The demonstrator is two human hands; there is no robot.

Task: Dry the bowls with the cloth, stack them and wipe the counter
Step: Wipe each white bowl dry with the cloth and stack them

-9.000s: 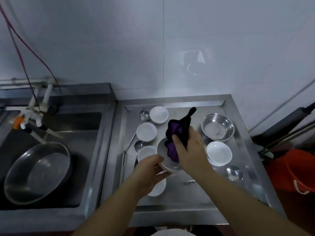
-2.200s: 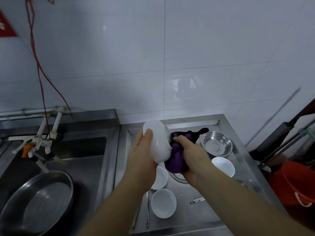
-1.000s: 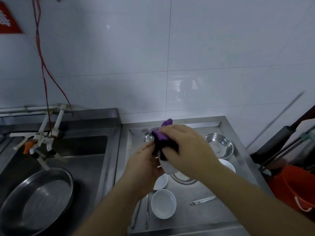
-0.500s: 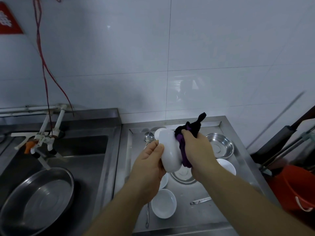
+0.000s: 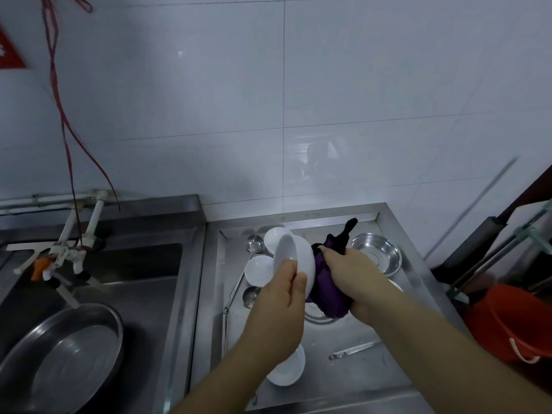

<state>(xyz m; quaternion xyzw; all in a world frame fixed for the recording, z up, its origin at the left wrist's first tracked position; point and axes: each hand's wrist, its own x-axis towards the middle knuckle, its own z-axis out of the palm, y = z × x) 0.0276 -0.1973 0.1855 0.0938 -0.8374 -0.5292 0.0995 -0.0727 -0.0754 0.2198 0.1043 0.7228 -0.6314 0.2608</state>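
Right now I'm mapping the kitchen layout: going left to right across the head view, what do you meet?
Metal basin in the sink → tap → white bowl in the left hand → purple cloth → steel bowl → orange bucket.

- You have a stainless steel counter (image 5: 352, 380) with a raised rim, its far edge against the tiled wall.
- Near the far right corner sits a steel bowl (image 5: 377, 253).
- Toward the far left corner lie a white bowl (image 5: 272, 236) and a ladle (image 5: 254, 243); a second white bowl (image 5: 258, 269) sits just nearer.
- By the near edge rest another white bowl (image 5: 288, 372) and a small metal utensil (image 5: 354, 350).
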